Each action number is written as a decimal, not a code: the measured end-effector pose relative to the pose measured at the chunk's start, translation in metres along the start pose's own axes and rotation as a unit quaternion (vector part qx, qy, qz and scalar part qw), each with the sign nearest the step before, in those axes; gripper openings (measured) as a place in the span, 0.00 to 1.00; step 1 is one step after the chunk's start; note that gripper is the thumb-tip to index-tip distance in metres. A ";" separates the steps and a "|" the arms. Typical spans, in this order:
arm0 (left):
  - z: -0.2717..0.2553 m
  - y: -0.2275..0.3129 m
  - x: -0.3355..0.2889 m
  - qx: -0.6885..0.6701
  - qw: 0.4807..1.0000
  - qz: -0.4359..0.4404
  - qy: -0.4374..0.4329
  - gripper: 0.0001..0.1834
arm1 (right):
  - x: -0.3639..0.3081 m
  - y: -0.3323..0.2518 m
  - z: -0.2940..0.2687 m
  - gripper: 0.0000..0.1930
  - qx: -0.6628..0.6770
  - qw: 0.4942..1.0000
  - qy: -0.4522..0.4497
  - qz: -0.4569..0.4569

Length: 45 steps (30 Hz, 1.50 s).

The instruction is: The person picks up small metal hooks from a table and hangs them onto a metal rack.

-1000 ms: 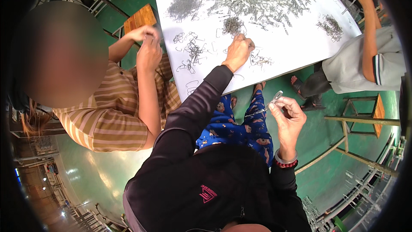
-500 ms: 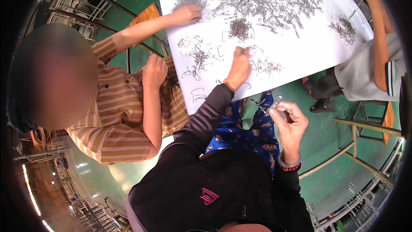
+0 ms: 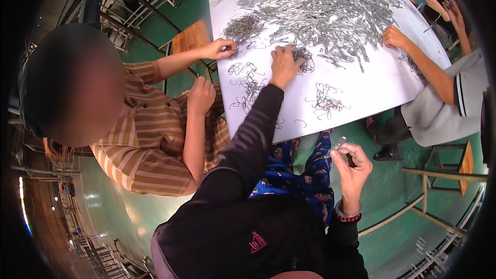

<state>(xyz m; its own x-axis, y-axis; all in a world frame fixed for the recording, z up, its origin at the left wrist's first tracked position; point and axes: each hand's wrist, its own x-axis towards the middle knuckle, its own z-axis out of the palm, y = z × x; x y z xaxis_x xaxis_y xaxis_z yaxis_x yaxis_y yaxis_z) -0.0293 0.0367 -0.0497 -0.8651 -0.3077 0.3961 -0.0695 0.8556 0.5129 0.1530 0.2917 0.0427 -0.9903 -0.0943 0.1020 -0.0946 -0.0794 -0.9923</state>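
A: Where is the left hand (image 3: pixel 284 67)?
B: Over the white, flat tabletop (image 3: pixel 372 82), against the left side of a small tangled pile of dark, thin, bent-wire hooks (image 3: pixel 307 64). Its thumb stands apart from its fingers; I can't tell whether it has hold of a hook.
A: And the right hand (image 3: pixel 352 164)?
B: Off the table's near edge, beside the blue patterned cloth trousers (image 3: pixel 315 188). Thumb and forefinger are pinched together on a small, shiny, see-through-looking piece with a rounded loop (image 3: pixel 339 143).
A: What else lies near the hooks?
B: 2 looser scatters of wire hooks: 1 to the left (image 3: pixel 250 87), 1 to the right and nearer (image 3: pixel 328 102). Beyond is a broad heap of narrow, silvery-grey metal pieces (image 3: pixel 320 10).
A: Anyone close?
B: A co-worker in a brown striped shirt (image 3: pixel 155 134); 1 hand (image 3: pixel 219 49) is beside a dense, dark wire heap (image 3: pixel 243 28).
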 end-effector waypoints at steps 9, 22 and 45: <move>0.010 -0.015 0.031 -0.210 0.949 -0.083 -0.222 0.15 | -0.015 -0.001 0.003 0.08 -0.013 1.000 0.006 -0.019; -0.035 -0.004 0.028 -0.340 0.897 -0.148 -0.240 0.25 | -0.033 0.000 0.003 0.09 0.041 0.999 -0.009 -0.009; -0.007 0.016 -0.006 0.071 0.887 0.370 -0.266 0.07 | -0.014 0.002 -0.002 0.07 0.001 0.999 0.022 -0.034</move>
<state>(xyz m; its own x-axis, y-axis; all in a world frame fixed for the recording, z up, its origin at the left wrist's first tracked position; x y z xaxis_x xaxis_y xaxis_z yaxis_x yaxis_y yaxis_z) -0.0222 0.0494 -0.0389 -0.8094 0.5680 0.1491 0.5862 0.7968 0.1464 0.1670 0.2951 0.0393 -0.9852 -0.0442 0.1659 -0.1616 -0.0866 -0.9830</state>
